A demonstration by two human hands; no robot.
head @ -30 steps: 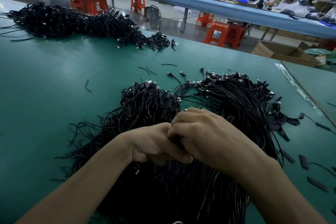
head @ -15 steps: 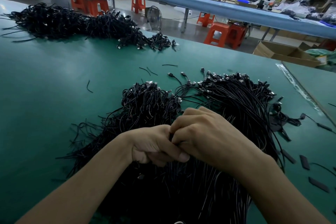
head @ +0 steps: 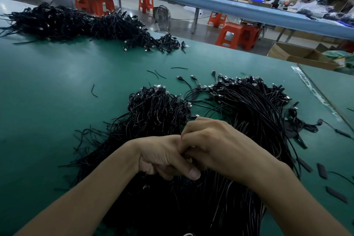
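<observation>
A big heap of black USB cables covers the near part of the green table, with a smaller tangled mound on its left. My left hand and my right hand meet knuckle to knuckle above the heap, both with fingers curled. A thin black cable shows in the gap between them, pinched by both hands. The fingertips and the rest of that cable are hidden under the hands.
Another long pile of black cables lies at the far left. Short black ties and loose wire scraps dot the table. An open cardboard box, orange stools and a blue bench stand beyond the table's far edge.
Both hands have stayed together over the heap, shifting only slightly; the right hand's knuckles rose a little and the left thumb slid forward.
</observation>
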